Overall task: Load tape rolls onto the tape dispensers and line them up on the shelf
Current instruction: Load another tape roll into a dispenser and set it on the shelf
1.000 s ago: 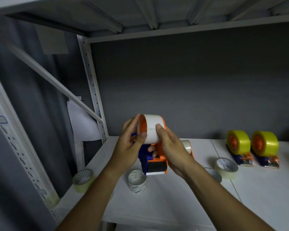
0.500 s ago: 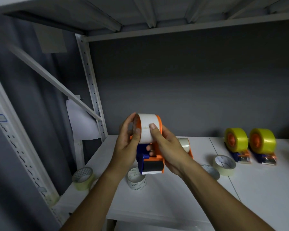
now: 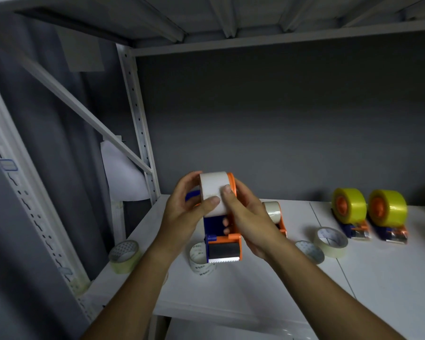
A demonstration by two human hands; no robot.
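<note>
You are facing a white metal shelf (image 3: 268, 290) set against a dark grey wall, with another shelf board close overhead. Largest in your view are your own forearms, which meet over the front of the board. Your left hand (image 3: 184, 214) curls round the near side of the white tape roll (image 3: 212, 192), thumb laid across its face. Your right hand (image 3: 249, 222) grips the orange and blue dispenser (image 3: 222, 244) from the right, its thumb pressed on the roll beside the other.

A second ago the roll sat partly off the hub with orange showing inside it. Now it lies flush against the orange flange and both thumbs have met on its face. That suggests the roll is seated and you are hunting for the tape end to thread toward the serrated blade.

Two loaded dispensers with yellow rolls (image 3: 368, 209) stand side by side at the right rear. Another dispenser (image 3: 275, 214) with a pale roll sits just behind your right hand, mostly covered by it. Loose rolls (image 3: 330, 241) lie on the board: three between and beside your arms, one (image 3: 124, 256) at the left edge.

You cannot see the hub, the tape end, or your right fingers behind the frame.
</note>
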